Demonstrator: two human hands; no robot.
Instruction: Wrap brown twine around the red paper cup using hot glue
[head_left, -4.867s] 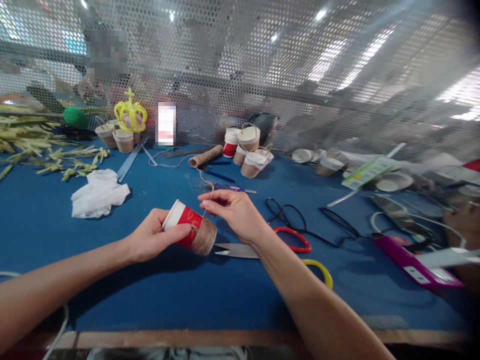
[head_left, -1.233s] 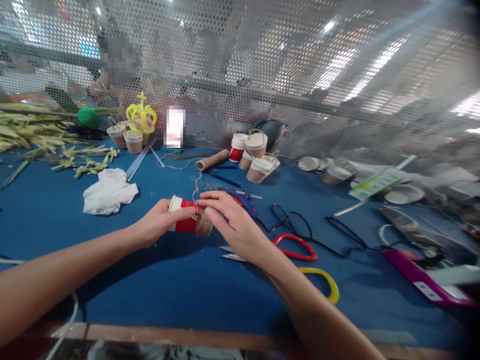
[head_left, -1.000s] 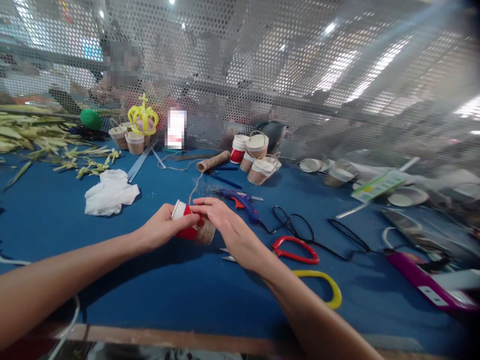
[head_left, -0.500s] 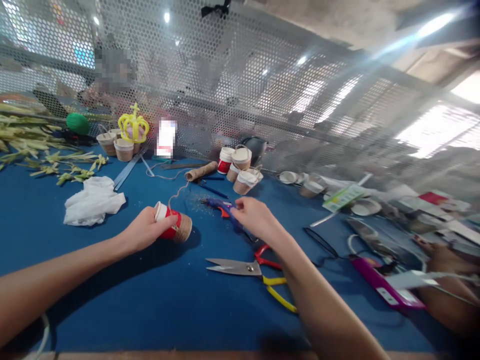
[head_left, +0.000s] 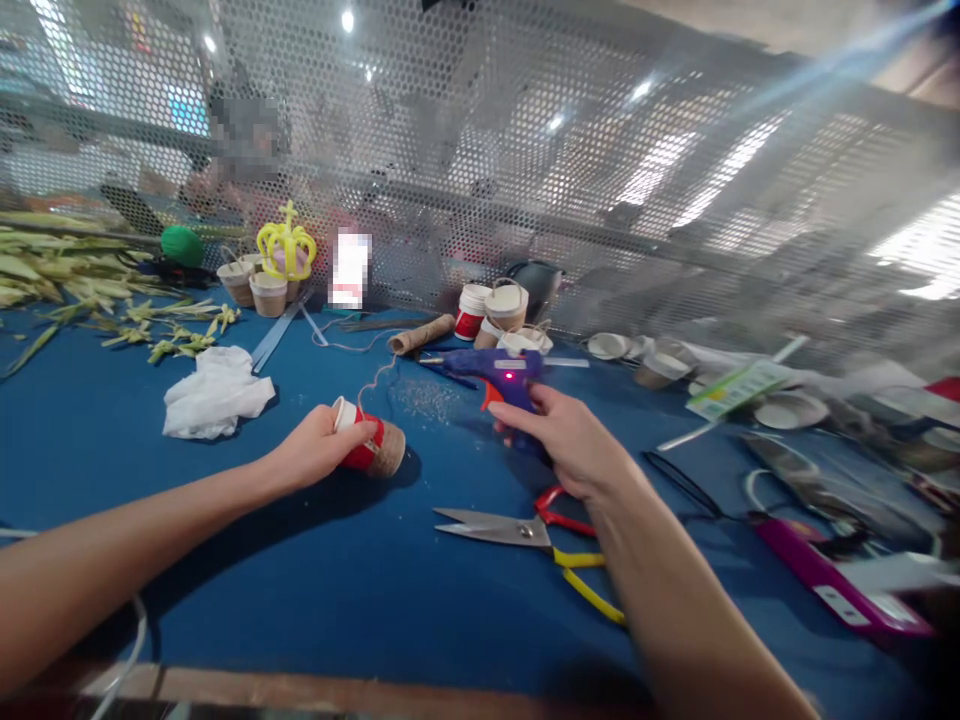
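My left hand grips a red and white paper cup lying tilted on its side, its lower part wrapped in brown twine. A strand of twine runs from the cup toward a twine roll behind it. In my right hand is a blue hot glue gun, raised off the table with its nozzle pointing left. Its red light is lit and a clear glue stick protrudes at the back. Scissors with red and yellow handles lie just below, partly behind my right forearm.
A crumpled white cloth lies left of the cup. Twine-wrapped cups stand at the back, near a perforated metal screen. On the right are a purple power strip and a black cable. Dried husks cover the far left.
My right hand has lifted the glue gun from the table and turned it upright. The left hand still holds the cup. The whole view has shifted slightly.
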